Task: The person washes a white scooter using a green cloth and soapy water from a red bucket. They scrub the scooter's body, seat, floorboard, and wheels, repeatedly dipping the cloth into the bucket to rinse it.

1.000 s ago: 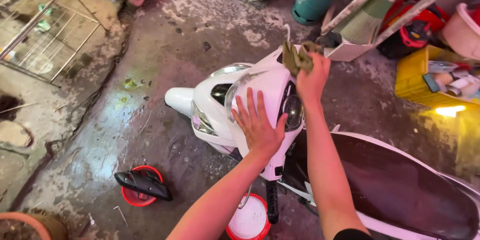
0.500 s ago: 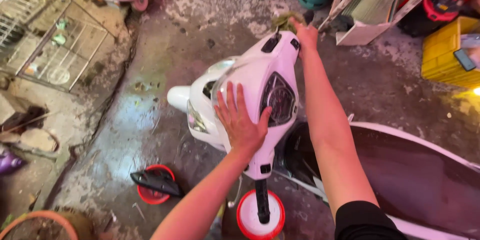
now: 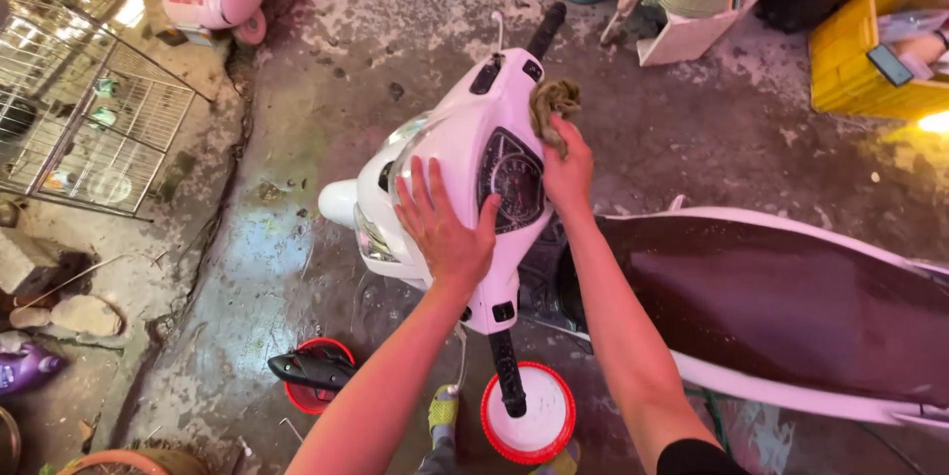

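Wet, stained concrete (image 3: 297, 277) spreads under a white scooter (image 3: 465, 139) parked among a wire cage (image 3: 89, 129) and a yellow crate (image 3: 850, 70). Spread flat with fingers wide, the left hand (image 3: 445, 228) presses on the handlebar cover, seemingly to steady it. Closed around a bunched brown rag (image 3: 554, 104), the right hand (image 3: 568, 169) holds it against the cover beside the round dial (image 3: 514, 178).

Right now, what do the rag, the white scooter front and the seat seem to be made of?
Rag in the right hand: probably soft cloth, crumpled and brownish. Scooter front under the left hand: looks like glossy white plastic, with highlights. Seat: likely smooth dark vinyl, faint sheen.
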